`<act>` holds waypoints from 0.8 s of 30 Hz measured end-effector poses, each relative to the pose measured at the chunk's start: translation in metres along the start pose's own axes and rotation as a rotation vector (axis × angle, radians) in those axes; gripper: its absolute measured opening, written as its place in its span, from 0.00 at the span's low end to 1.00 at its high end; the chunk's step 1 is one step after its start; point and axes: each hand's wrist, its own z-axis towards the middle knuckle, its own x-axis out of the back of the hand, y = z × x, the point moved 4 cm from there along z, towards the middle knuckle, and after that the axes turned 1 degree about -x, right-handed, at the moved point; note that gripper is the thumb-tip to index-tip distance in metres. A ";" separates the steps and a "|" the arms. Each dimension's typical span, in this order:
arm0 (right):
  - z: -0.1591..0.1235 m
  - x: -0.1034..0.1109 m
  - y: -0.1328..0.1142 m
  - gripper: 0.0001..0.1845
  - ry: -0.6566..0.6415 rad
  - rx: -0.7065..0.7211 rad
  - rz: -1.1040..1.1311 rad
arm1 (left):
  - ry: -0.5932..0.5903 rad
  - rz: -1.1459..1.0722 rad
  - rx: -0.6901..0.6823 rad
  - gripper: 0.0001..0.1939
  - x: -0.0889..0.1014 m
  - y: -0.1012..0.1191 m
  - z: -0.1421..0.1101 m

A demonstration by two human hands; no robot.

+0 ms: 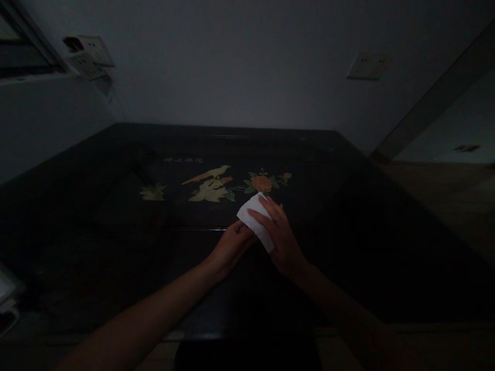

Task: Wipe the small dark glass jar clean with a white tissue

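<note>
A white folded cloth or paper (252,217) lies on a dark lacquered table (348,216) painted with a bird and flowers. My right hand (280,234) rests on top of the white piece, fingers stretched flat over it. My left hand (232,246) touches its near left edge, the fingers curled at the edge; the room is dim and I cannot make out whether they pinch it.
A painted bird and flower design (220,185) covers the table's middle. Wall sockets sit at the upper left (88,56) and upper right (367,65). A wooden floor (444,196) lies to the right. A pale object (5,299) shows at the left edge.
</note>
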 end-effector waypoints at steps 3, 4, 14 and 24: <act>0.002 0.002 0.003 0.24 0.050 -0.054 0.130 | -0.043 -0.012 -0.006 0.15 -0.001 0.001 0.000; 0.003 0.004 0.005 0.24 0.075 -0.075 0.193 | -0.053 -0.011 -0.001 0.16 -0.002 0.001 0.000; -0.001 -0.014 0.048 0.23 0.317 -0.712 0.951 | -0.037 0.007 0.035 0.19 0.002 0.001 0.000; -0.002 -0.014 0.039 0.24 0.313 -0.600 0.850 | -0.039 -0.018 0.036 0.20 0.002 0.000 0.001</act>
